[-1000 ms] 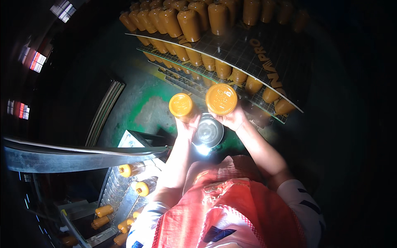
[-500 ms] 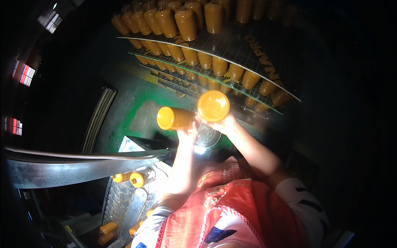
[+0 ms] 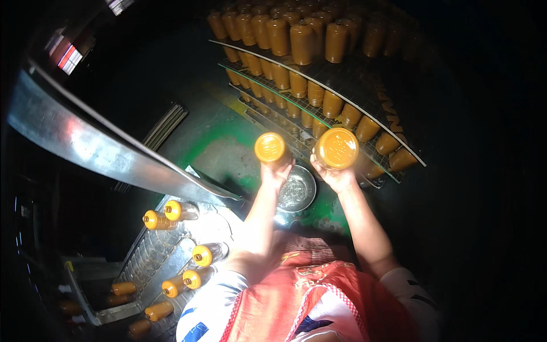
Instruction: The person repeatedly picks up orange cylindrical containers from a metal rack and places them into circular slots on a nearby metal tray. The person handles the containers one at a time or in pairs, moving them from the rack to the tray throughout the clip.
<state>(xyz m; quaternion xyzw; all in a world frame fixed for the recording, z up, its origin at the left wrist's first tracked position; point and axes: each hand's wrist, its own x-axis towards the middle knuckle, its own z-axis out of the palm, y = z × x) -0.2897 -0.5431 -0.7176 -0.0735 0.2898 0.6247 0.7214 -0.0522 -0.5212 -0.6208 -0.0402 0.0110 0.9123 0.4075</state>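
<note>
Two orange bottles are held up with their round bases facing me. My left hand [image 3: 277, 174] is closed round the left bottle [image 3: 270, 148]. My right hand [image 3: 337, 178] grips the other, wider-looking bottle [image 3: 337, 148], its fingers at the near side. A gap separates the two bottles, and their necks are hidden beneath. Below and between my hands sits a round metal basin [image 3: 297, 191] on the floor. Beyond the right bottle stand stacked tiers of similar orange bottles [image 3: 301, 43].
Dark boards [image 3: 353, 101] separate the stacked tiers. At lower left, a conveyor [image 3: 149, 251] carries several orange bottles [image 3: 203, 254]. A curved metal rail [image 3: 114, 151] reaches in from the left. Long strips [image 3: 165, 125] lie on the green-marked floor [image 3: 219, 154].
The left bottle has tipped from lying sideways to base toward me. My hands have moved apart, the right one rightward. The whole view has turned, showing more of the conveyor.
</note>
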